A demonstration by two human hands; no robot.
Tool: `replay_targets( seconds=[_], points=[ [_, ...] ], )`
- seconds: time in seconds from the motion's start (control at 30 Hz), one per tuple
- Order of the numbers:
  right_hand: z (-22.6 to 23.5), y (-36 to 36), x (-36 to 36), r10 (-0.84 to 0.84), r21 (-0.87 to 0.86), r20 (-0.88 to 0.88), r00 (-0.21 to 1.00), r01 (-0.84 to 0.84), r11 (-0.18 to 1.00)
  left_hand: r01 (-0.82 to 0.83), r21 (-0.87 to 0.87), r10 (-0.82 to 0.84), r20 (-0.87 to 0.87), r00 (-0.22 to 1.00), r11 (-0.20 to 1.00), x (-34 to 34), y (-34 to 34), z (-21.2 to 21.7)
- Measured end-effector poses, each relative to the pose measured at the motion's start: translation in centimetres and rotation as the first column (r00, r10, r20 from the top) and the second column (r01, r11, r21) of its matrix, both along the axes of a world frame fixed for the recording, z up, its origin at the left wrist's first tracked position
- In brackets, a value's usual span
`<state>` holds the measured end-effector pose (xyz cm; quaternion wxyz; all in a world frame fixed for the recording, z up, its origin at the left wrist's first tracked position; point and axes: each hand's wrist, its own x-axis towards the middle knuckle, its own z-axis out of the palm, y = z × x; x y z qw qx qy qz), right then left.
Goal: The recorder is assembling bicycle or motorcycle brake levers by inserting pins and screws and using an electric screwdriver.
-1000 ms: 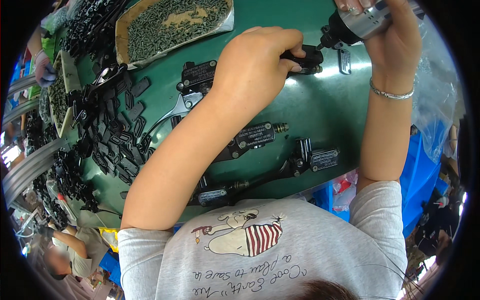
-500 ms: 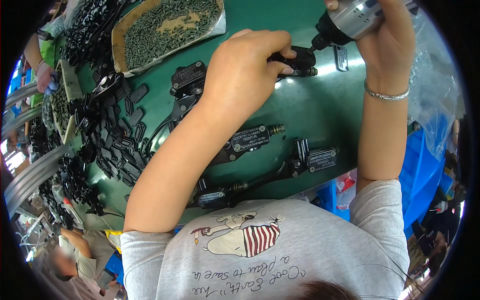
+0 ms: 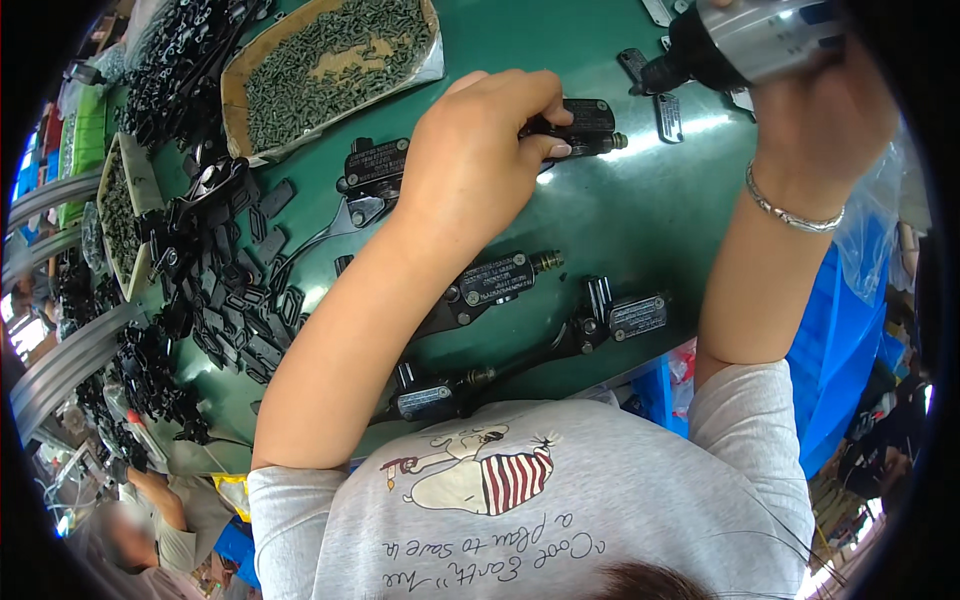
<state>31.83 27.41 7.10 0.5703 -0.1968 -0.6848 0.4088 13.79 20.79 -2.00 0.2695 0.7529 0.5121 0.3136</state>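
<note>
While the left hand (image 3: 480,150) pressed down on a black metal brake-lever body (image 3: 580,128) on the green desk (image 3: 660,220), fingers curled and thumb pinching its near edge, the right hand (image 3: 830,110) was wrapped tight around a silver-and-black electric screwdriver (image 3: 745,40). And look at the line-up: the lever body lay with its long axis running left to right, its brass-tipped end pointing toward the driver's black nose, which hung just up and to the right of it, close but apart. So the right hand was the nearer one to that free end, the left covering the other. Three more black lever assemblies (image 3: 500,285) lay nearer the person's grey shirt, well apart from the held piece, and a cardboard tray of dark screws (image 3: 330,60) sat beyond the left hand.
</note>
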Motion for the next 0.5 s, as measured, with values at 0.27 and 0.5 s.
replay_targets(
  seconds=[0.27,0.5],
  points=[
    [-1.2,-3.2,-1.9,-0.262,-0.245,-0.080,0.962,0.235,0.941,-0.038,-0.273,0.083,0.155,0.984,0.961,0.1,-0.2,1.1],
    [-1.6,-2.9,-3.6,-0.172,-0.328,-0.133,0.976,0.120,0.937,-0.046,-0.315,0.134,0.263,0.955,0.948,0.1,-0.1,0.8]
  ],
)
